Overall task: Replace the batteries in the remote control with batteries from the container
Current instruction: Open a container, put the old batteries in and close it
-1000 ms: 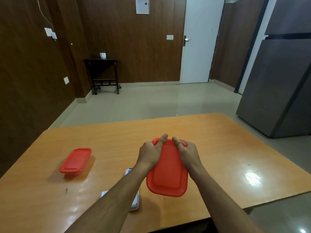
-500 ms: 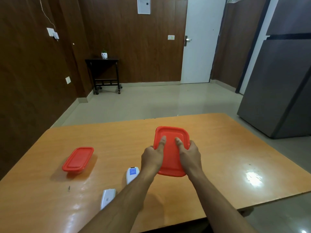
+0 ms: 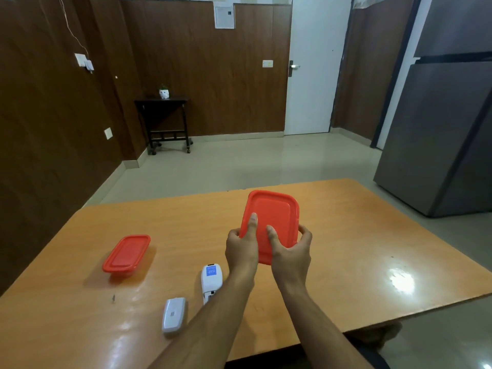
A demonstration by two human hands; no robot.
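1. Tub [image 3: 127, 253] on the far left, red lid on, sitting untouched on the table [image 3: 372, 235].
2. Battery cover [image 3: 173, 314] off and lying beside the remote [image 3: 211, 281], back up, bay exposed.
3. Left hand [image 3: 241, 251] and right hand [image 3: 291, 253] both grip the container [image 3: 271, 222], thumbs pressed on its red lid, fingers curled round the edges.
4. Step looks like opening it; next, pry a corner up to reach the batteries.

Orange table [image 3: 346, 235] carries red container [image 3: 126, 253], remote [image 3: 211, 280], battery cover [image 3: 173, 314].
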